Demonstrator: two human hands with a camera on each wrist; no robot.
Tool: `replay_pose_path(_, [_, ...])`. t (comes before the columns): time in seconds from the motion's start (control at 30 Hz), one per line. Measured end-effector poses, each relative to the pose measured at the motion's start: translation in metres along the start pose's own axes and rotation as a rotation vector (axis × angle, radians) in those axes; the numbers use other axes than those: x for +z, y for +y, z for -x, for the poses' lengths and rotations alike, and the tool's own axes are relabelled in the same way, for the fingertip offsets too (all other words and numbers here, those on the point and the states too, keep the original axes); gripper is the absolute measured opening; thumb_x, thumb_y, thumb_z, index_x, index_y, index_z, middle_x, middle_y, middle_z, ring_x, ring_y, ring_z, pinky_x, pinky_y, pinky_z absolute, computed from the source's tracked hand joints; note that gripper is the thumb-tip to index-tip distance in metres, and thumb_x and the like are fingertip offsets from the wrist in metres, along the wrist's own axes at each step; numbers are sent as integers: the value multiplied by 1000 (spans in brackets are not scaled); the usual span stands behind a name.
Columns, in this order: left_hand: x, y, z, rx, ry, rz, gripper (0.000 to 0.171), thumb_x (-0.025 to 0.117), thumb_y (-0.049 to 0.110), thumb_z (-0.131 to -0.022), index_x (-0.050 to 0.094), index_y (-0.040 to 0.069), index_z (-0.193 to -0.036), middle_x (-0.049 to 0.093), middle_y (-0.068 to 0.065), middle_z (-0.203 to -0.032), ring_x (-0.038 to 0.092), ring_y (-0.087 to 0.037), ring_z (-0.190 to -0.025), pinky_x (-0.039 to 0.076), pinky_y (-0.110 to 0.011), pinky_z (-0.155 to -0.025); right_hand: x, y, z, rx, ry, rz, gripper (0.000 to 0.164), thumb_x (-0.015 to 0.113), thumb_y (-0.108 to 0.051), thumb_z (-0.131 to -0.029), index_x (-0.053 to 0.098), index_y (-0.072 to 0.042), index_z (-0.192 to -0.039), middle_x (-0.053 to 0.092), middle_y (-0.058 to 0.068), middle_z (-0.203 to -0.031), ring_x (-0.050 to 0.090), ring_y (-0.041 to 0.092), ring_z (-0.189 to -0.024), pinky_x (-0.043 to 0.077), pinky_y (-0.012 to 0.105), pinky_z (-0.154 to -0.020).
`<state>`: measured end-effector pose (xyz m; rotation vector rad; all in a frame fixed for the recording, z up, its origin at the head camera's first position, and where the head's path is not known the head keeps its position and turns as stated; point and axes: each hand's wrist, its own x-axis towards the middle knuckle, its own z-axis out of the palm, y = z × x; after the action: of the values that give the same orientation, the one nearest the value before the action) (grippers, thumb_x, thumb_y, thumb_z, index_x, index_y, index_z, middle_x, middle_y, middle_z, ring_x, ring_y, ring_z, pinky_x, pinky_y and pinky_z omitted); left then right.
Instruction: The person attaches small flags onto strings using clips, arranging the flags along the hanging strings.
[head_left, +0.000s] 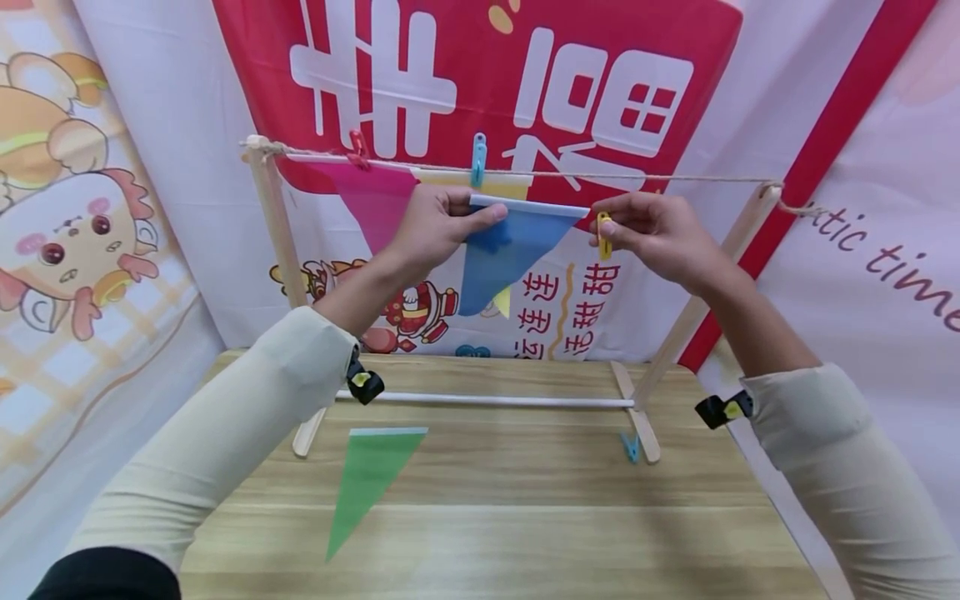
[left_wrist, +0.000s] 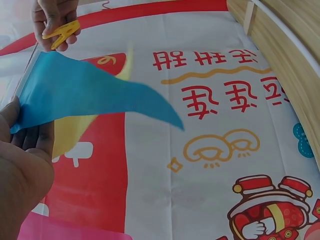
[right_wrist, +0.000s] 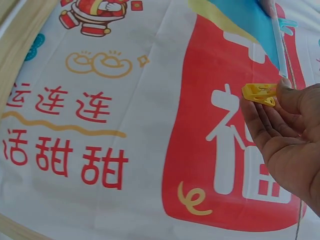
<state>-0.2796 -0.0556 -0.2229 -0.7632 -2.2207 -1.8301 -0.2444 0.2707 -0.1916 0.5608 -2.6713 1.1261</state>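
My left hand pinches the white-edged top left corner of a blue triangular pennant, which hangs just below the string. A yellow clothespin is pinched between the thumb and fingers of my right hand, right by the pennant's other top corner. On the string, a pink pennant hangs with a red clothespin on it. A yellow pennant, partly hidden behind the blue one, hangs with a blue clothespin. In the left wrist view the blue pennant stretches between both hands.
Two wooden posts hold the string, with a white rod joining their feet. On the wooden table lie a green pennant and another blue clothespin. A printed cloth hangs behind the frame.
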Motion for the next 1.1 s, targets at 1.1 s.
replay_pose_path(1.1, [41,4,-10,-112,13,114,42,79,30,-108,76,13,-147,79,-6,-145,78,-30,-133,60,-53,-119,-26,-43,-8,-71,95,-85,45,80,-36,-106,76,-15,-146,81,-1,-130,81,12,-111,65,18,-92])
